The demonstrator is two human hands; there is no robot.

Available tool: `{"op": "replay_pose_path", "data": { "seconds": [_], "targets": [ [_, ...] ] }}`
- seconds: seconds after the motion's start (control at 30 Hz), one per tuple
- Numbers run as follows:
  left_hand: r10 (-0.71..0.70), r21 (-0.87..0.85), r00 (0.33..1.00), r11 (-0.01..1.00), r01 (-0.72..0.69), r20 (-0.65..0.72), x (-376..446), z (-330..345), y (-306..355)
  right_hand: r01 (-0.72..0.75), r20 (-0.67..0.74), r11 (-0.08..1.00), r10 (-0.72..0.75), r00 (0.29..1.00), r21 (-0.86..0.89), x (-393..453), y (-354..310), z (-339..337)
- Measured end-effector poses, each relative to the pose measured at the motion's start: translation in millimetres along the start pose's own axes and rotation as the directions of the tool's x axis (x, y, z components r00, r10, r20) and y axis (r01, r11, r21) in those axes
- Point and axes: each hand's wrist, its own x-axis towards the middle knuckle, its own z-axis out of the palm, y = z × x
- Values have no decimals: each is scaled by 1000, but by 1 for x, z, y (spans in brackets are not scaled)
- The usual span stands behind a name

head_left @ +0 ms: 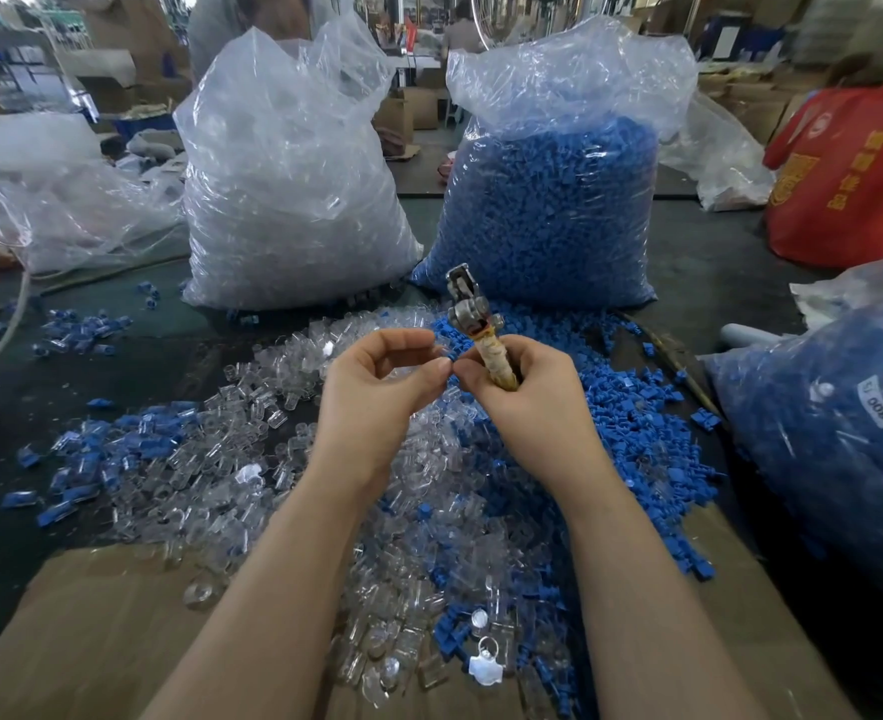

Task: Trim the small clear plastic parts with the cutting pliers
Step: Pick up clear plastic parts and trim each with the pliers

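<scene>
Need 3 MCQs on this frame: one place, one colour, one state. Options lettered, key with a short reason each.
1. Where is the bag of blue parts relative to the bag of clear parts?
A. to its right
B. to its left
C. on top of it

2. What colour is the garment at far right?
A. green
B. red
C. black

3. What is the right hand doing?
A. resting flat
B. hanging idle
C. gripping the cutting pliers

Key: 1 A, the blue bag stands right of the clear one. 2 B, red cloth with yellow print. 3 C, fingers curl round the wrapped handle, head pointing up.
</scene>
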Motion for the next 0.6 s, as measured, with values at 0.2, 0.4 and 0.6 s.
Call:
{"op": "replay_pose_path", "data": {
  "seconds": [0.2, 0.4, 0.6],
  "targets": [
    [22, 13, 1000, 1000, -22, -16, 0, 1, 0, -4, 21, 1000, 5, 1000, -10, 0, -1, -1],
    [-10, -146, 998, 989, 1, -62, 2, 1, 3, -55, 80, 989, 66, 995, -136, 2, 9, -12],
    [9, -173, 998, 985, -20, -61, 3, -2, 7, -35, 213, 970, 88, 973, -242, 2, 12, -13]
  ]
}}
